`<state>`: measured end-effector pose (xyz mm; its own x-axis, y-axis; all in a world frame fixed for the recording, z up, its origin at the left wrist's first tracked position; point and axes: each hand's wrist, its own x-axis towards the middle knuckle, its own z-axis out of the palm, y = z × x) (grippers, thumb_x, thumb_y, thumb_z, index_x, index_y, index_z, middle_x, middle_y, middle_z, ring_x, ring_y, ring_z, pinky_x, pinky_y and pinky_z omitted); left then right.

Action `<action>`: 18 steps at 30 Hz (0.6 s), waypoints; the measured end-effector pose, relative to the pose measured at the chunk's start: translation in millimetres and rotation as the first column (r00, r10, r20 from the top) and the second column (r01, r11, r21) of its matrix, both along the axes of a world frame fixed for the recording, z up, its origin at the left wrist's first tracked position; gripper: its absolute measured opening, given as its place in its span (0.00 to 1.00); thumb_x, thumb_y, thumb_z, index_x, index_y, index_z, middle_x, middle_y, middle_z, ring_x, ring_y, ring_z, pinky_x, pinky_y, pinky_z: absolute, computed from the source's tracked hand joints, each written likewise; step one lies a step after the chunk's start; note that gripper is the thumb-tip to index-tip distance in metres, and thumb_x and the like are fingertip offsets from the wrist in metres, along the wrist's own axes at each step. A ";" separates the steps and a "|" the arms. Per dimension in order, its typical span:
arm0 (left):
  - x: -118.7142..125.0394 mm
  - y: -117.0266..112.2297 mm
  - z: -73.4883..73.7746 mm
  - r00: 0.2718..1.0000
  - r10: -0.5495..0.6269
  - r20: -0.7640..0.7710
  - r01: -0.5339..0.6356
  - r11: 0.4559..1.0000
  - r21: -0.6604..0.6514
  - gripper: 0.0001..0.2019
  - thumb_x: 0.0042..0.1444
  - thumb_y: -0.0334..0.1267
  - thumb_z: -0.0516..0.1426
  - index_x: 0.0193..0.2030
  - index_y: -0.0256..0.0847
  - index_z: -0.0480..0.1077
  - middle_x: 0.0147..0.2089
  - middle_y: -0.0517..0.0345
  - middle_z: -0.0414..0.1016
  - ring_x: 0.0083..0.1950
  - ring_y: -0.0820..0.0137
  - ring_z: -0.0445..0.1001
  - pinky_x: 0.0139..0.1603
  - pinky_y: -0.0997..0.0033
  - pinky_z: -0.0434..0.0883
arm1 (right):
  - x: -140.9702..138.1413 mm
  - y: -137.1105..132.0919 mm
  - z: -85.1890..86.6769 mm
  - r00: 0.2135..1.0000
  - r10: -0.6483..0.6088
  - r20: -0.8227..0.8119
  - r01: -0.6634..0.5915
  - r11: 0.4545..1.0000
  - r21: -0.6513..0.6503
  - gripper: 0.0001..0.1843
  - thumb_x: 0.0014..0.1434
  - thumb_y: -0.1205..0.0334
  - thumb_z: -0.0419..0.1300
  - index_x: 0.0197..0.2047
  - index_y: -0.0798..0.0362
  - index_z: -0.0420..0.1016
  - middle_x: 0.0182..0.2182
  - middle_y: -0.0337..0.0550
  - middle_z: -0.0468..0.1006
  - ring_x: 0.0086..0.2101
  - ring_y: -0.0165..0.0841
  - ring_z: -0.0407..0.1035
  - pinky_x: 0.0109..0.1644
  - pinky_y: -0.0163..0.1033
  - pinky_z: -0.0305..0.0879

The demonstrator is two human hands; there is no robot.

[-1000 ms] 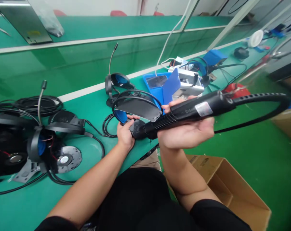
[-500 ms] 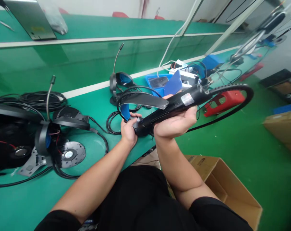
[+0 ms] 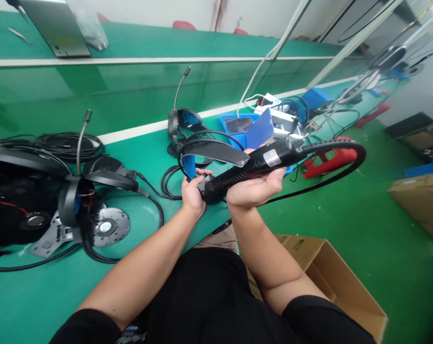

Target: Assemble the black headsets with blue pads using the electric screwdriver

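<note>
My left hand (image 3: 193, 196) is closed on the lower part of a black headset (image 3: 221, 152) with blue inner padding, just above the table's front edge. My right hand (image 3: 254, 188) wraps around a black electric screwdriver (image 3: 250, 167), palm up. The screwdriver slants down to the left, and its front end meets the headset part at my left fingers; the tip is hidden there. A thick black cord (image 3: 360, 153) loops from its back end. Behind my hands another headset (image 3: 173, 126) with a raised microphone stands on the green table (image 3: 141, 138).
At left lie opened headsets (image 3: 70, 200) with exposed speaker discs and coiled cables (image 3: 69, 145). A blue bin (image 3: 223, 123) stands behind the screwdriver. A red stool (image 3: 327, 162) is at right. An open cardboard box (image 3: 360, 291) sits on the floor beside me.
The screwdriver's back end and my right hand have shifted slightly left and down. My left hand keeps its hold on the headset. The whole view has turned a little.
</note>
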<state>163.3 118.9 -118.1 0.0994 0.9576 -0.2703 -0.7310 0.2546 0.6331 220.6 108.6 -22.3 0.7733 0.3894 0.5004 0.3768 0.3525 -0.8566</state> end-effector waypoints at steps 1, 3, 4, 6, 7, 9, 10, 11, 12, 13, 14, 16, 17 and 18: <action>-0.3 -0.3 0.6 1.000 -0.001 0.003 0.001 1.000 0.001 0.07 0.46 0.33 0.60 0.34 0.42 0.70 0.35 0.54 0.82 0.45 0.61 0.81 0.58 0.56 0.72 | -0.8 -0.2 -1.0 1.000 -0.006 -0.004 0.006 1.000 0.003 0.33 0.68 0.53 0.27 0.61 0.53 0.66 0.44 0.56 0.72 0.53 0.51 0.74 0.57 0.62 0.72; -0.9 -1.0 1.6 1.000 0.001 0.008 -0.001 1.000 0.003 0.07 0.47 0.33 0.60 0.35 0.42 0.70 0.35 0.55 0.82 0.44 0.62 0.81 0.58 0.56 0.72 | -2.2 -0.8 -2.9 1.000 -0.008 0.001 0.008 1.000 -0.015 0.34 0.68 0.52 0.26 0.59 0.53 0.66 0.45 0.56 0.71 0.54 0.51 0.74 0.59 0.63 0.72; -1.0 -1.2 2.0 1.000 0.004 0.009 -0.004 1.000 0.004 0.07 0.47 0.34 0.60 0.35 0.42 0.70 0.35 0.55 0.82 0.44 0.62 0.81 0.58 0.56 0.72 | -2.8 -1.1 -3.7 1.000 -0.007 0.011 0.007 0.999 -0.033 0.35 0.68 0.52 0.26 0.60 0.53 0.66 0.46 0.57 0.71 0.55 0.51 0.74 0.59 0.63 0.72; -1.1 -1.6 2.4 1.000 0.007 0.011 -0.007 1.000 0.004 0.07 0.47 0.33 0.60 0.35 0.42 0.70 0.35 0.55 0.83 0.44 0.62 0.80 0.57 0.57 0.72 | -3.8 -1.4 -4.6 0.999 0.004 0.035 -0.002 0.998 -0.062 0.37 0.68 0.51 0.24 0.62 0.53 0.65 0.47 0.57 0.71 0.57 0.52 0.72 0.60 0.64 0.71; -1.1 -1.7 2.4 1.000 0.008 0.012 -0.008 1.000 0.004 0.07 0.47 0.33 0.60 0.35 0.42 0.70 0.35 0.55 0.83 0.43 0.62 0.80 0.57 0.57 0.72 | -4.3 -1.4 -5.0 0.999 0.009 0.039 -0.006 0.998 -0.064 0.37 0.68 0.51 0.23 0.64 0.53 0.63 0.47 0.58 0.70 0.58 0.53 0.72 0.60 0.64 0.71; -1.0 -1.3 1.6 1.000 0.008 0.014 -0.008 1.000 0.000 0.07 0.46 0.33 0.60 0.35 0.42 0.71 0.35 0.55 0.83 0.43 0.62 0.80 0.57 0.57 0.72 | -4.8 -0.6 -5.9 0.999 0.007 0.036 -0.005 0.998 -0.055 0.38 0.68 0.52 0.22 0.66 0.52 0.60 0.49 0.58 0.70 0.58 0.53 0.71 0.59 0.65 0.71; -1.0 -1.0 0.9 1.000 0.008 0.015 -0.008 1.000 -0.003 0.07 0.46 0.33 0.60 0.35 0.42 0.71 0.35 0.55 0.83 0.43 0.62 0.81 0.57 0.57 0.72 | -4.9 0.0 -6.8 1.000 0.003 0.026 -0.001 0.999 -0.048 0.38 0.67 0.52 0.22 0.67 0.52 0.59 0.49 0.58 0.69 0.57 0.53 0.72 0.58 0.65 0.72; -0.9 -0.5 0.1 1.000 0.009 0.015 -0.009 1.000 -0.008 0.07 0.46 0.33 0.60 0.35 0.42 0.71 0.35 0.54 0.83 0.43 0.62 0.81 0.57 0.57 0.72 | -5.0 0.8 -8.0 1.000 0.001 0.013 -0.001 0.999 -0.040 0.38 0.67 0.52 0.22 0.68 0.52 0.58 0.49 0.58 0.69 0.55 0.53 0.72 0.55 0.65 0.73; -0.9 -0.1 -0.7 1.000 0.009 0.014 -0.009 1.000 -0.013 0.07 0.46 0.33 0.60 0.35 0.42 0.71 0.35 0.54 0.83 0.42 0.62 0.81 0.57 0.57 0.72 | -5.1 1.7 -9.6 1.000 0.004 -0.003 -0.004 1.000 -0.027 0.38 0.67 0.52 0.23 0.68 0.52 0.58 0.48 0.58 0.69 0.53 0.52 0.74 0.52 0.63 0.74; -0.8 0.2 -1.4 1.000 0.010 0.012 -0.010 1.000 -0.018 0.07 0.46 0.33 0.60 0.35 0.41 0.71 0.35 0.54 0.83 0.42 0.63 0.81 0.56 0.57 0.73 | -5.2 2.5 -11.4 1.000 0.017 -0.023 -0.017 1.000 -0.005 0.37 0.67 0.52 0.24 0.67 0.52 0.59 0.47 0.57 0.70 0.50 0.52 0.75 0.49 0.62 0.75; -0.7 0.4 -1.6 1.000 0.013 0.009 -0.012 1.000 -0.022 0.07 0.46 0.33 0.60 0.35 0.41 0.71 0.35 0.54 0.83 0.41 0.63 0.81 0.56 0.58 0.73 | -5.4 3.1 -13.0 0.998 0.039 -0.043 -0.038 0.999 0.026 0.36 0.67 0.51 0.26 0.66 0.52 0.60 0.44 0.55 0.70 0.46 0.50 0.76 0.45 0.60 0.75; 0.1 -0.5 0.2 1.000 0.019 -0.001 -0.019 0.999 -0.025 0.07 0.46 0.33 0.60 0.34 0.41 0.70 0.35 0.54 0.83 0.40 0.64 0.80 0.55 0.59 0.73 | -5.6 2.1 -13.5 0.994 0.085 -0.075 -0.077 0.991 0.111 0.33 0.66 0.48 0.31 0.61 0.50 0.66 0.40 0.51 0.70 0.38 0.46 0.75 0.40 0.56 0.74; 0.8 -1.5 2.6 1.000 0.020 -0.009 -0.020 0.999 -0.025 0.07 0.46 0.34 0.61 0.34 0.41 0.70 0.35 0.55 0.83 0.39 0.65 0.80 0.53 0.59 0.74 | -5.1 -0.1 -11.2 0.990 0.110 -0.090 -0.095 0.983 0.160 0.30 0.66 0.48 0.33 0.57 0.49 0.68 0.39 0.49 0.70 0.35 0.43 0.74 0.39 0.55 0.74; 1.9 -2.7 5.9 1.000 0.020 -0.019 -0.021 0.999 -0.024 0.07 0.46 0.35 0.61 0.34 0.41 0.70 0.35 0.54 0.82 0.38 0.65 0.80 0.52 0.60 0.74 | -3.5 -4.2 -6.7 0.985 0.140 -0.104 -0.115 0.970 0.212 0.28 0.66 0.48 0.36 0.53 0.48 0.70 0.39 0.48 0.70 0.34 0.41 0.73 0.38 0.53 0.74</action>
<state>165.1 116.2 -112.1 0.0746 0.9525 -0.2951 -0.7241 0.2552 0.6407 217.2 104.4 -29.0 0.7821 0.3873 0.4882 0.2182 0.5636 -0.7967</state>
